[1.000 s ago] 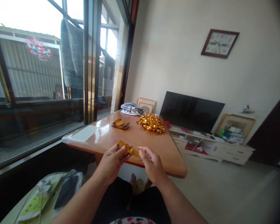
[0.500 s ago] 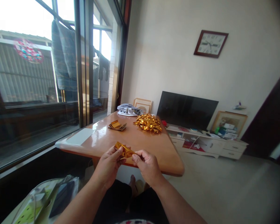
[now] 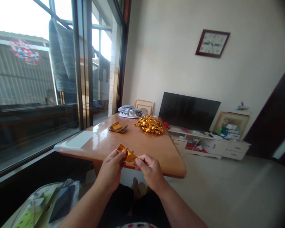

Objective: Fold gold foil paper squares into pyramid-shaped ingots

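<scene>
A small piece of gold foil paper (image 3: 127,154), partly folded, is held over the near edge of a glossy wooden table (image 3: 142,147). My left hand (image 3: 111,169) pinches its left end and my right hand (image 3: 149,170) pinches its right end, fingers closed on it. Farther back on the table lie a pile of folded gold foil shapes (image 3: 150,124) and a small stack of flat gold sheets (image 3: 118,127).
A crumpled cloth (image 3: 130,111) lies at the table's far end. A glass sliding door (image 3: 38,82) runs along the left. A dark TV (image 3: 188,110) stands on a white low cabinet (image 3: 211,145). A phone (image 3: 61,204) and a green-white item lie at lower left.
My hands have drawn closer together on the foil, the right hand sliding left along it. The view has shifted slightly right.
</scene>
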### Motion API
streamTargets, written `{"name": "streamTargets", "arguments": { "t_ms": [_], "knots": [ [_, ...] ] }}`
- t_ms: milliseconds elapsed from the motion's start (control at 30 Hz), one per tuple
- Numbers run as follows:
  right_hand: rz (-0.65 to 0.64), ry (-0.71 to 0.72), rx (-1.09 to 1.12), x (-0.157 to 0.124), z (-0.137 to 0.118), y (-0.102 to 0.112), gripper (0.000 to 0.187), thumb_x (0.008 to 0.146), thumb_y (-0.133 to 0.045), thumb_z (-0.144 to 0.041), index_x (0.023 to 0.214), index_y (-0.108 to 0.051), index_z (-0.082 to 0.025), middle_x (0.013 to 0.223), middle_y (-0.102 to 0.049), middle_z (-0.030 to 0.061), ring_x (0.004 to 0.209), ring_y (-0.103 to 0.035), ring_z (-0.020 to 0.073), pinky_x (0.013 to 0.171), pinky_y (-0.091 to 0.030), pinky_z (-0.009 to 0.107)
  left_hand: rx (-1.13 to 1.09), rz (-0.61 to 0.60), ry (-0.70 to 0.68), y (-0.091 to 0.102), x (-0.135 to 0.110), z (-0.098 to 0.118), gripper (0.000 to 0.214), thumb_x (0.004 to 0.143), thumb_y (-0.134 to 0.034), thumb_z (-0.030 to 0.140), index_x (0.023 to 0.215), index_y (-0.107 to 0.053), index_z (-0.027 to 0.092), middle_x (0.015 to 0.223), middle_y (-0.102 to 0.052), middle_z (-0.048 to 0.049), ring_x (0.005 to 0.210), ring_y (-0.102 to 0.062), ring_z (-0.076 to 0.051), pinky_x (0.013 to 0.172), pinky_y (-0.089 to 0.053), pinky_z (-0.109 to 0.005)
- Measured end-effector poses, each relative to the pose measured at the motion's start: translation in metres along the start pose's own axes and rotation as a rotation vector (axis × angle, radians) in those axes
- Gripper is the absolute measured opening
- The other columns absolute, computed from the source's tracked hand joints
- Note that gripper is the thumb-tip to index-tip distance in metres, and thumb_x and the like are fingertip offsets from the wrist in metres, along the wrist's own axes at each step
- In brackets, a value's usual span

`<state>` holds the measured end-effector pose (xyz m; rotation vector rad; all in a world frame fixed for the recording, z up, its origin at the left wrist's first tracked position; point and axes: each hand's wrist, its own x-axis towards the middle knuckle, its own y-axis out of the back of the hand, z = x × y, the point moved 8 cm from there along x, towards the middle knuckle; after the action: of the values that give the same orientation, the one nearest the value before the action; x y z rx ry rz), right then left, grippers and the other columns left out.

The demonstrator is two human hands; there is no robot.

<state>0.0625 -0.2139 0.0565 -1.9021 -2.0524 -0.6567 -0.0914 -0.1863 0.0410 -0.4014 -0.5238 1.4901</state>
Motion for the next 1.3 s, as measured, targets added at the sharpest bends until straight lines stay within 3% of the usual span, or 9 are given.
{"name": "streamTargets", "arguments": {
  "t_ms": [267,467,733,833,1000,1300],
  "knots": [
    [-0.059,-0.144,0.065,-0.012,0.024,0.002,0.044,0.092,-0.059,-0.058,0.092,-0.071,-0.016,0.081,-0.070,0.0048,0.074,-0.066,0.0186,0.072,-0.054,0.030,0.151,-0.081,-0.118,-0.006,-0.003,0.004,0.030,0.080,-0.077,0.041,0.096,-0.073,0.015,0.085,-0.074,-0.0059,0.071,-0.064,-0.018,0.069,-0.047,-0.028],
    [0.010,-0.095,0.036,-0.003,0.012,0.013,0.042,0.093,-0.058,-0.057,0.091,-0.067,-0.017,0.078,-0.064,0.0017,0.073,-0.058,0.0158,0.069,-0.048,0.026,0.170,-0.120,-0.159,-0.018,-0.009,0.014,0.025,0.079,-0.078,0.036,0.092,-0.073,0.015,0.088,-0.074,-0.0066,0.081,-0.065,-0.020,0.078,-0.048,-0.029],
    [0.025,0.044,-0.203,0.006,-0.007,0.004,0.032,0.097,-0.055,-0.046,0.084,-0.062,-0.018,0.071,-0.058,-0.0019,0.067,-0.051,0.0131,0.062,-0.041,0.023,0.173,-0.139,-0.108,-0.023,-0.013,0.000,0.019,0.082,-0.074,0.035,0.087,-0.070,0.017,0.078,-0.070,-0.0023,0.072,-0.063,-0.017,0.071,-0.048,-0.027],
    [-0.022,0.038,-0.188,0.002,-0.008,0.002,0.030,0.099,-0.052,-0.044,0.086,-0.061,-0.018,0.072,-0.059,-0.0018,0.066,-0.053,0.0130,0.061,-0.041,0.023,0.142,-0.134,-0.070,-0.019,-0.011,-0.005,0.020,0.084,-0.073,0.036,0.084,-0.069,0.017,0.070,-0.067,-0.0011,0.065,-0.061,-0.015,0.067,-0.047,-0.026],
    [-0.049,0.003,-0.139,-0.001,-0.011,0.003,0.032,0.098,-0.053,-0.047,0.085,-0.060,-0.018,0.072,-0.063,-0.0007,0.067,-0.057,0.0139,0.064,-0.044,0.024,0.130,-0.118,-0.061,-0.018,-0.009,-0.006,0.020,0.082,-0.074,0.035,0.085,-0.070,0.015,0.077,-0.068,-0.0027,0.070,-0.061,-0.015,0.066,-0.047,-0.025],
    [-0.078,-0.048,-0.096,-0.004,-0.014,0.000,0.033,0.098,-0.055,-0.049,0.085,-0.060,-0.018,0.070,-0.061,-0.0011,0.062,-0.052,0.0126,0.059,-0.042,0.024,0.062,-0.090,-0.040,-0.016,-0.008,-0.004,0.016,0.076,-0.076,0.029,0.081,-0.069,0.015,0.072,-0.066,-0.0012,0.064,-0.058,-0.013,0.060,-0.044,-0.023]
  ]
}}
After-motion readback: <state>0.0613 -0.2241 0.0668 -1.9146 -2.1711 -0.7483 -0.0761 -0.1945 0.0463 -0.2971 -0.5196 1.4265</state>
